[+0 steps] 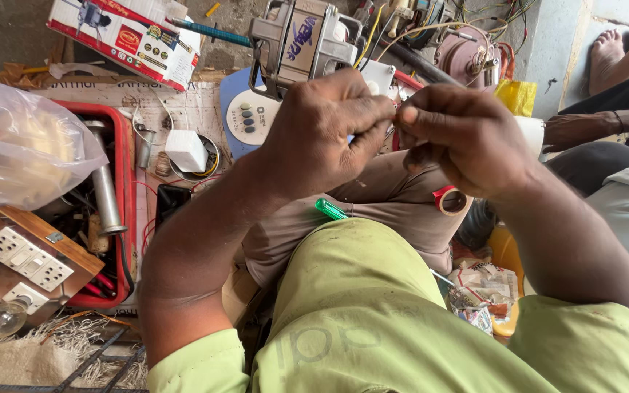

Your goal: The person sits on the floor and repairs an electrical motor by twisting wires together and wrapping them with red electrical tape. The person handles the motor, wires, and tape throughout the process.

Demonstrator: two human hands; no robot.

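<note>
A green shirt fills the near edge of the view. Beyond it, a green pen lies on the person's lap, and a red tape roll rests on the thigh below the right wrist. The left hand and right hand are raised together at mid-view, fingertips meeting. Both are curled tight, pinching a thin wire between thumb and forefinger; the wire is largely hidden by the fingers, and its ends cannot be made out. To the left, a red tray on the floor holds a metal tube, with a wooden switchboard lying across its near corner and a clear plastic bag over its far end. Just past the hands stands a motor on a white and blue panel. A printed box lies at the far left. Another person's hand rests at the right.
</note>
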